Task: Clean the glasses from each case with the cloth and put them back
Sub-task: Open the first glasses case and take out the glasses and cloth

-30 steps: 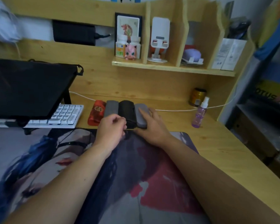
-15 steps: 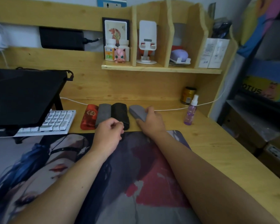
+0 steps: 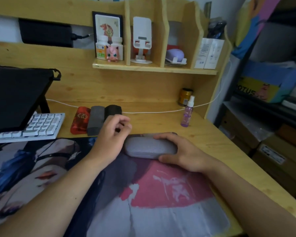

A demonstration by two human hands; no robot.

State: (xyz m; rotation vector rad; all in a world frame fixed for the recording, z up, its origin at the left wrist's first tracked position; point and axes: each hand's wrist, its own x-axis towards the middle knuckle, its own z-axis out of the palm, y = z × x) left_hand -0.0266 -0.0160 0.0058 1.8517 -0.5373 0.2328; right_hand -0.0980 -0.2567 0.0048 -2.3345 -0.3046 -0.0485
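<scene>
A light grey glasses case (image 3: 150, 147) lies closed and crosswise on the printed desk mat (image 3: 161, 211). My right hand (image 3: 179, 153) grips its right end, fingers over the far side and thumb on the near side. My left hand (image 3: 109, 136) hovers just left of that case with fingers loosely curled, holding nothing. Behind it, side by side on the wooden desk, stand a red case (image 3: 80, 120), a dark grey case (image 3: 96, 119) and a black case (image 3: 113, 110), the black one partly hidden by my left hand. No cloth shows.
A purple spray bottle (image 3: 187, 112) and a gold tin (image 3: 185, 97) stand at the back right, with a white cable (image 3: 152, 112) along the back. A white keyboard (image 3: 36, 125) sits under a black stand (image 3: 15, 94) at left. Shelves hold small items above.
My right hand has pulled the light grey case out of the row, toward me onto the mat, and turned it crosswise. My left hand stayed close by the black case.
</scene>
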